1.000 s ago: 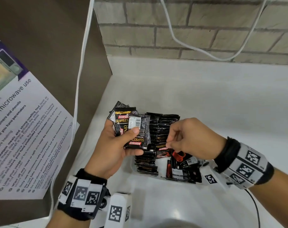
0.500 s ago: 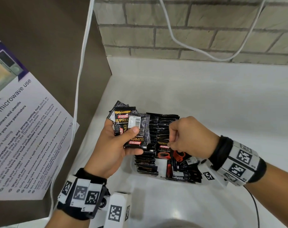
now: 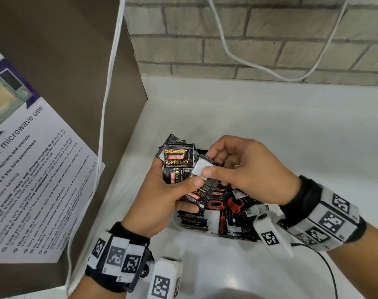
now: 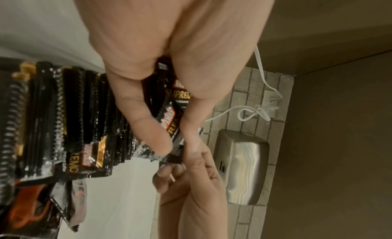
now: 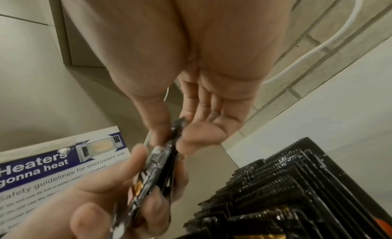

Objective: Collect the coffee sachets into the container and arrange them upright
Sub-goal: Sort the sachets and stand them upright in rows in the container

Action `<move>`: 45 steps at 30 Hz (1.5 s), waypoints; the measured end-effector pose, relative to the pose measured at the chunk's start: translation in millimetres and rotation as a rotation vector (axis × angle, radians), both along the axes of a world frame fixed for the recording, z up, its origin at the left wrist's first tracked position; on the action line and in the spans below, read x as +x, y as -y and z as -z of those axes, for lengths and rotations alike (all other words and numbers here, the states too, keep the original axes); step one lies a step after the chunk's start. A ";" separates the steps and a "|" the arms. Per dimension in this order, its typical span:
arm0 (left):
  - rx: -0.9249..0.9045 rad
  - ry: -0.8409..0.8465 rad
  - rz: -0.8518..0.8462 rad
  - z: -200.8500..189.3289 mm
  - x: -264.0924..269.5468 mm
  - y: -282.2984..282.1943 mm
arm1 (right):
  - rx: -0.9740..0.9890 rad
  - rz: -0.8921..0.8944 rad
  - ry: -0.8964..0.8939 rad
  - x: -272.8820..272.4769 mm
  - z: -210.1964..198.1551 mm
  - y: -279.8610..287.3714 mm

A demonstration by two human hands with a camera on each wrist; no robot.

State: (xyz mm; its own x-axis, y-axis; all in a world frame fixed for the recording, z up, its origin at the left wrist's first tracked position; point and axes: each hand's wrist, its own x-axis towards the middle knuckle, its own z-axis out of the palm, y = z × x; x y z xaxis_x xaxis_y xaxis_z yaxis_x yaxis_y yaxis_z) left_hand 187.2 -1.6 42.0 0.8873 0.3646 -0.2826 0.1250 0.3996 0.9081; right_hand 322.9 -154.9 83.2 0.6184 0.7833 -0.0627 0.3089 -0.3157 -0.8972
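Observation:
My left hand (image 3: 179, 182) grips a small bundle of black Kopiko sachets (image 3: 178, 162) above the container's left end. With thumb and forefinger, my right hand (image 3: 207, 175) pinches the topmost sachet (image 3: 202, 169) of that bundle, turned back side up. The right wrist view has that sachet (image 5: 174, 140) edge-on between my right hand (image 5: 180, 133) and left hand (image 5: 106, 200). Under both hands the shallow container (image 3: 235, 238) holds a row of upright sachets (image 3: 193, 223) on its left and loose, tilted ones (image 3: 237, 203) on its right. That row (image 4: 63, 108) also fills the left wrist view beside my left hand (image 4: 169, 135).
A microwave-use poster (image 3: 32, 180) hangs on the brown panel at left, with a white cable (image 3: 106, 117) running down beside it. A brick wall (image 3: 248, 39) backs the white counter (image 3: 270, 126). A steel hand dryer (image 4: 241, 172) is mounted on the wall.
My right hand has left the sachets in the container, risen to the left, and taken hold of the top sachet in my left hand's bundle.

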 end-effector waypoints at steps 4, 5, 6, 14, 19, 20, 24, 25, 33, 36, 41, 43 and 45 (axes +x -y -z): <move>-0.098 -0.031 -0.068 -6.9 2.3 2.9 | 0.027 0.044 -0.014 6.6 4.5 3.5; -0.117 -0.037 -0.084 -7.4 2.2 1.9 | 0.068 0.077 -0.016 9.1 3.4 5.6; -0.132 -0.042 -0.088 -7.5 1.7 1.0 | 0.120 0.114 0.005 11.4 1.2 7.8; -0.239 -0.045 -0.052 -9.9 5.6 7.1 | 0.382 0.090 0.328 6.7 1.0 10.1; -0.272 -0.014 -0.020 -12.9 7.8 3.4 | 0.190 -0.207 0.529 -5.9 23.0 10.8; -0.233 -0.009 -0.003 -12.0 6.8 2.6 | 0.170 -0.228 0.522 -7.1 23.9 11.3; -0.131 0.006 0.025 -5.5 2.5 1.3 | 0.172 -0.151 0.442 -6.3 16.0 11.4; -0.120 0.008 0.027 -4.5 2.0 1.1 | 0.180 -0.064 0.423 -4.1 13.3 9.9; -0.003 0.024 0.059 -3.8 2.0 4.0 | -0.005 0.072 0.105 11.7 5.5 7.4; -0.026 0.026 0.005 -4.1 3.3 1.7 | -0.005 0.060 0.098 11.8 8.1 10.7; -0.047 0.002 -0.144 -1.9 -0.1 -14.8 | -0.112 0.088 0.131 24.6 9.6 25.3; -0.033 -0.003 -0.155 -1.5 -2.0 -20.1 | -0.198 0.043 0.152 23.1 14.1 27.2; -0.029 -0.004 -0.149 -1.6 -2.4 -21.8 | -0.245 0.019 0.176 16.8 21.7 26.3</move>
